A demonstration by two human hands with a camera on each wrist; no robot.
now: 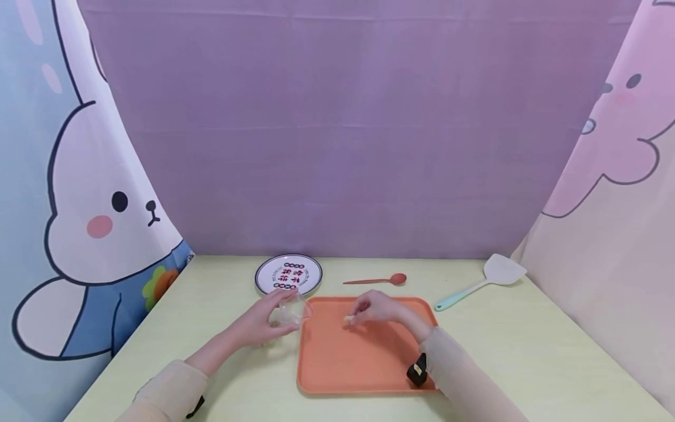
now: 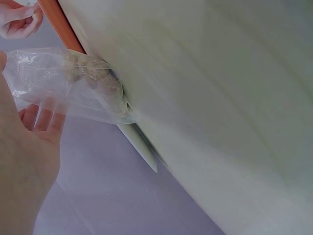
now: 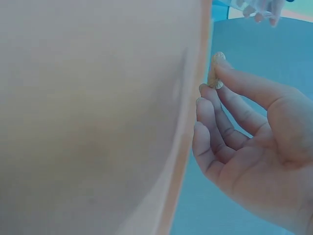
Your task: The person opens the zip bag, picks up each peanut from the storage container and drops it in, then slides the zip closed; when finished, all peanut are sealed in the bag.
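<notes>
My left hand point(image 1: 258, 321) grips a clear plastic bag point(image 1: 292, 309) by its upper part, at the left edge of an orange tray point(image 1: 343, 366). Several tan peanuts point(image 2: 93, 76) lie in the bottom of the bag in the left wrist view. Over the tray, my right hand point(image 1: 377, 306) pinches a single peanut point(image 3: 213, 73) between thumb and index finger. Its other fingers are loosely bent in the right wrist view. In the head view the pinched peanut shows small and pale, close over the tray's surface.
A white plate point(image 1: 274, 271) with a dark rim and red lettering sits behind the left hand. A red spoon point(image 1: 398, 279) lies beyond the tray. To the right rests a white spatula point(image 1: 503, 269) with a mint handle. A purple curtain point(image 1: 337, 129) borders the table's back.
</notes>
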